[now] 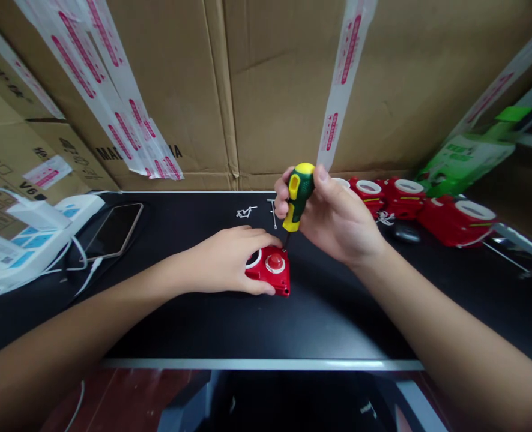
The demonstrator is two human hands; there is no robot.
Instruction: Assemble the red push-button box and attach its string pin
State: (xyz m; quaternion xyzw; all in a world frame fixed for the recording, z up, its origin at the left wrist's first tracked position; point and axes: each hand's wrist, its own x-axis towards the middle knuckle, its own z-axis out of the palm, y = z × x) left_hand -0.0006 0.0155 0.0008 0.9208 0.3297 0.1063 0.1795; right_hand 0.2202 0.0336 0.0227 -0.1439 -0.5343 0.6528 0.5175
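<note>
From my distant place, I see the two bare hands near the middle of the frame, over a black table top (pixel 180 327). The left hand (pixel 223 258) is curved around the left part of a small, shiny red plastic housing (pixel 280 282). It pinches this piece, with the thumb along the lower edge and the fingers over the upper edge. The housing lies at the centre of the frame, slightly below the middle height; it carries a round red dome (pixel 275 261), and a white ring (pixel 259 258) shows partly beside the hand.

The right hand (pixel 338 213), to the right of centre, is closed around a short screwdriver with green and yellow handle (pixel 298 195). The tool is tilted, and its dark shaft points down to the upper right corner of the housing; I cannot tell if the tip sits in a screw.

Just above the left hand lie a small, irregular white piece (pixel 245 212) and a thin white rod-like piece (pixel 273 213). At the right of the frame I see more red housings with white rings (pixel 401 207), near a green and white bottle (pixel 471 153). At the left there are a dark phone (pixel 113 231) and a white power strip (pixel 83 207).
</note>
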